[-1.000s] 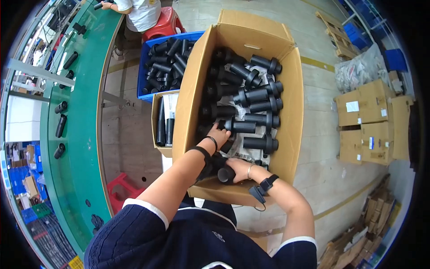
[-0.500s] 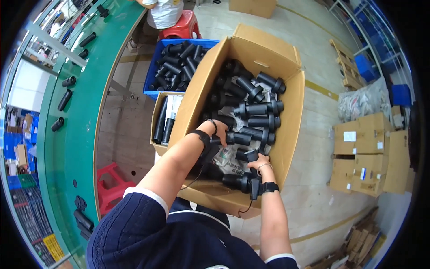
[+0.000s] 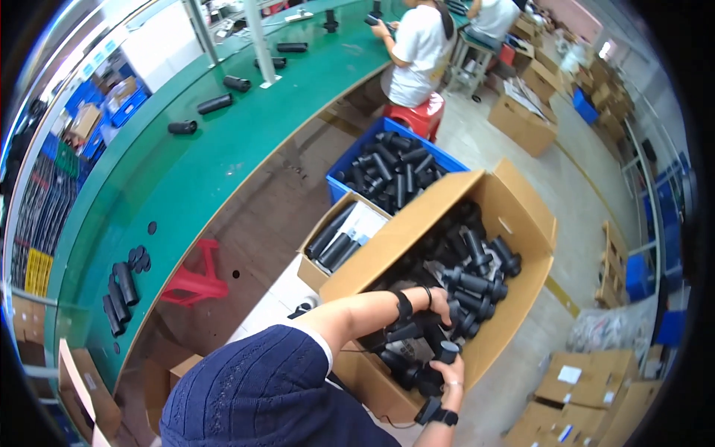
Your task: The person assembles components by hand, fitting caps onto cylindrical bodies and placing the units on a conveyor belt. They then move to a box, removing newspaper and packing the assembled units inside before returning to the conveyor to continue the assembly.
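Inside the open, brown cardboard box (image 3: 523, 299), my right hand (image 3: 450, 370) curls its fingers round a black, cylindrical, plastic-looking tube (image 3: 448, 349); my left hand (image 3: 442, 305) bends downward, its hold hidden, can't tell. Stiff, light, maybe slick, I'd judge: best gripped round the barrel.

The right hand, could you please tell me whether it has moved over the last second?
Yes: the right hand has moved toward the right wall of the big cardboard box.

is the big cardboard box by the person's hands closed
No, the big cardboard box stands open at the top, with many black tubes showing inside it.
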A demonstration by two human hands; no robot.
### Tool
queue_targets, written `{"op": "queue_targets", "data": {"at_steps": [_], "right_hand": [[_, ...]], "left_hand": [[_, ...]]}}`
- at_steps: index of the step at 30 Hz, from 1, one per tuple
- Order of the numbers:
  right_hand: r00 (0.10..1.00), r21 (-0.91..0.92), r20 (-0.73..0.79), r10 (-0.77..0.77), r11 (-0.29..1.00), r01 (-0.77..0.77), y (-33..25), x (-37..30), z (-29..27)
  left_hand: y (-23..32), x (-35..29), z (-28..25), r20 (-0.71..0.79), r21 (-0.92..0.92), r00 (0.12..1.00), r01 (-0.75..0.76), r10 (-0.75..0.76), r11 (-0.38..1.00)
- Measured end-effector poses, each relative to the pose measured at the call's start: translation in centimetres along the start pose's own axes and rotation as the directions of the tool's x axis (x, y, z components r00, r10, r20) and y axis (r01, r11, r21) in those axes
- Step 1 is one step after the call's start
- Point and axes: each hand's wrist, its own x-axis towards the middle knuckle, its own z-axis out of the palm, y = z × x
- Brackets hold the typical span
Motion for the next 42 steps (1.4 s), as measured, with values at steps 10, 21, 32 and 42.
{"op": "queue_targets", "data": {"at_steps": [10, 21, 32, 42], "right_hand": [[0.887, -0.521, -0.061, -0.458, 0.773, 0.363, -12.8, -6.8, 1.4], [0.589, -0.293, 0.349, -0.729, 0.512, 0.807, -37.2, -12.3, 32.7], [0.429, -0.212, 0.734, -0.527, 0.422, 0.881, -41.8, -4.8, 72.3], [0.443, -0.362, 0.838, -0.319, 0.281, 0.889, -48.0, 3.6, 87.1]], "left_hand": [[0.3, -25.5, -9.5, -0.48, 0.244, 0.726, -0.429, 0.493, 0.87], [-30.2, -52.8, -22.0, -0.862, 0.163, 0.5, 0.118, 0.083, 0.98], [-49.0, -64.9, -25.2, -0.936, -0.311, 0.087, 0.243, -0.34, 0.919], [-54.6, -64.2, -28.6, -0.824, -0.499, 0.09, -0.582, -0.559, 0.642]]}}
